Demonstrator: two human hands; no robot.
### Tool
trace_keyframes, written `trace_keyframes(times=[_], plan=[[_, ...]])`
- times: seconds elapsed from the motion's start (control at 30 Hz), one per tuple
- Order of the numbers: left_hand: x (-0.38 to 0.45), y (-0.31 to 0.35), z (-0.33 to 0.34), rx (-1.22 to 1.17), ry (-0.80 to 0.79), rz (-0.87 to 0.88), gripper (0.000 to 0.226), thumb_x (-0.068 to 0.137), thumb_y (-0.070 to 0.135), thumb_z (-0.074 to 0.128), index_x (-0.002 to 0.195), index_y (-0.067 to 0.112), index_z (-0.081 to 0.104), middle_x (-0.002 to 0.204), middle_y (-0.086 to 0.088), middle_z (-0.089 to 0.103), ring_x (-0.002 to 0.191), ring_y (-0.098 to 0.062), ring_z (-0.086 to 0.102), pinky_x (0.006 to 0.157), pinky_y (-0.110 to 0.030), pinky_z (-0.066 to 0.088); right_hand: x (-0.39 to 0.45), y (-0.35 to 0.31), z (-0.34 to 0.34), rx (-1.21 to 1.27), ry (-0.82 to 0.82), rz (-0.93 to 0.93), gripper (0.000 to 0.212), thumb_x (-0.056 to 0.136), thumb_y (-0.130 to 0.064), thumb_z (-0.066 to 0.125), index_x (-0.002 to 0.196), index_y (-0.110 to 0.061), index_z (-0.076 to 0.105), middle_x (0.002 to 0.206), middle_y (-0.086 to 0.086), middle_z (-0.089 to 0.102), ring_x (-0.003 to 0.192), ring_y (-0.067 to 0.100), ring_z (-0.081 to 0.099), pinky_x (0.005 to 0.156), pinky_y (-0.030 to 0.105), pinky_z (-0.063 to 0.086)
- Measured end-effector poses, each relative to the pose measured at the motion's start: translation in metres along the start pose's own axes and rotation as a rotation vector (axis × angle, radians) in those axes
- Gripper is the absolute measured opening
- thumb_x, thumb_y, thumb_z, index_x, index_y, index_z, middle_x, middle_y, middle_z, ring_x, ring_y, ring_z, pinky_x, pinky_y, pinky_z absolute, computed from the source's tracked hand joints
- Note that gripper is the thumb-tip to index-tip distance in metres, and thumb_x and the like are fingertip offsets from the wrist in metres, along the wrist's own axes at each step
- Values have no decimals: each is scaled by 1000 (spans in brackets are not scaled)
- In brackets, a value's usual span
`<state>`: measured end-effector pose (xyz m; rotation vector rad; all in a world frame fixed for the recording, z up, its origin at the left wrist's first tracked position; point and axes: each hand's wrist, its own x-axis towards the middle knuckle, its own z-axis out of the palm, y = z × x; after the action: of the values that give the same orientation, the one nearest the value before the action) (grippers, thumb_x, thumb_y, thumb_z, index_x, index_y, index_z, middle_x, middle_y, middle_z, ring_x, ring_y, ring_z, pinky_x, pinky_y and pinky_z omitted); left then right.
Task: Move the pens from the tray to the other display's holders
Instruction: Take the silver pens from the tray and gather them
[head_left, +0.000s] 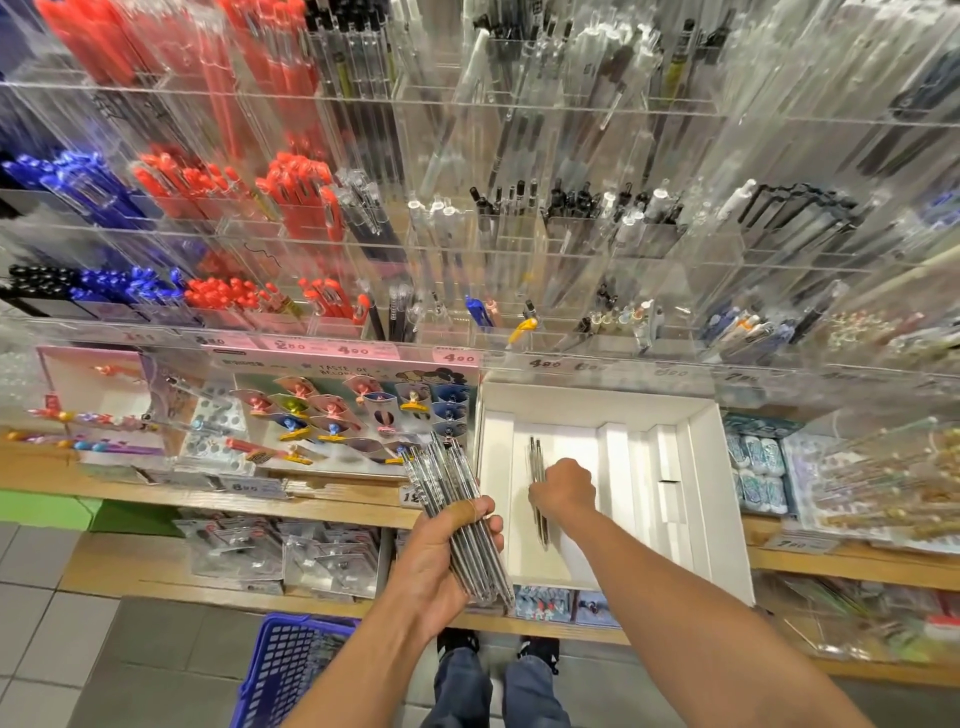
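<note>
Two pens (538, 488) lay in the white tray (701, 467) on the shelf; your right hand (563, 491) curled its grip around them. Your left hand (441, 551) gripped a bundle of pens (457, 514) just left of the tray, below the clear display holders (519, 291).

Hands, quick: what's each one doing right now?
Left hand: grip closed round a bundle of pens.
Right hand: grip closing on the pens left in the tray.
</note>
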<state>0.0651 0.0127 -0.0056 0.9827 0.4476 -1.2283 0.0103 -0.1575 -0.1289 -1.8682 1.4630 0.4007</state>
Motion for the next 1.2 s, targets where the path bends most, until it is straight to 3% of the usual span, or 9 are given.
trace_keyframes(times=[0.1, 0.17, 0.23, 0.3, 0.53, 0.67, 0.8, 1.07, 1.2], plan=[[2, 0, 1, 6, -5, 0, 10, 64, 7, 75, 71, 1, 74, 70, -14, 65, 59, -19, 65, 60, -29, 59, -7, 3, -14, 79, 40, -68, 38, 82, -11, 68, 56, -16, 41, 55, -4, 42, 49, 12, 41, 46, 21, 31], [3, 0, 3, 31, 21, 16, 30, 58, 7, 78, 85, -4, 70, 73, -14, 65, 61, -19, 67, 60, -29, 59, -21, 6, -27, 226, 25, -134, 16, 82, -19, 74, 77, -15, 59, 74, -6, 57, 67, 13, 56, 62, 22, 41], [5, 0, 6, 53, 50, 43, 54, 52, 8, 82, 101, -7, 64, 76, -14, 66, 63, -19, 68, 58, -29, 60, -43, 6, -42, 426, -25, -174, 26, 80, -26, 77, 98, -18, 62, 88, -6, 66, 78, 11, 64, 64, 21, 46], [8, -1, 8, 78, 64, 66, 67, 52, 8, 83, 113, -9, 61, 78, -14, 67, 64, -19, 69, 57, -30, 59, -70, 5, -57, 543, -59, -263, 26, 78, -31, 79, 96, -25, 61, 84, -5, 69, 77, 10, 67, 61, 19, 45], [9, -7, 15, -41, -86, 1, 50, 80, 19, 75, 117, -11, 58, 114, -36, 66, 102, -41, 70, 74, -40, 61, -140, -10, -61, 670, -115, -512, 17, 74, -26, 83, 82, -28, 68, 77, -8, 70, 68, 5, 65, 67, 21, 55], [10, -10, 15, -107, -84, -51, 21, 74, 14, 76, 85, -4, 74, 98, -31, 70, 89, -36, 74, 70, -38, 62, -148, -16, -48, 607, 14, -584, 16, 71, -24, 84, 70, -27, 69, 70, -7, 66, 60, 0, 57, 60, 12, 45], [9, -6, 6, -68, -66, -79, 15, 70, 8, 75, 80, -2, 74, 90, -24, 70, 78, -31, 70, 71, -42, 60, -139, -11, -53, 776, -179, -536, 12, 73, -39, 77, 78, -29, 73, 73, -7, 71, 61, 1, 62, 59, 17, 50], [0, 1, -16, -71, 19, -70, 27, 57, 6, 78, 81, 0, 68, 69, -13, 64, 55, -18, 65, 55, -29, 59, -12, -3, -10, 208, 69, -162, 26, 89, -25, 65, 110, -12, 58, 106, 5, 66, 99, 23, 63, 75, 23, 42], [-8, 8, -31, -46, 38, -38, 26, 64, 5, 74, 89, -1, 67, 74, -13, 64, 60, -20, 64, 58, -31, 59, 13, -10, 5, 53, 83, -96, 22, 92, -24, 60, 105, -7, 55, 103, 11, 64, 92, 29, 62, 70, 28, 44]])
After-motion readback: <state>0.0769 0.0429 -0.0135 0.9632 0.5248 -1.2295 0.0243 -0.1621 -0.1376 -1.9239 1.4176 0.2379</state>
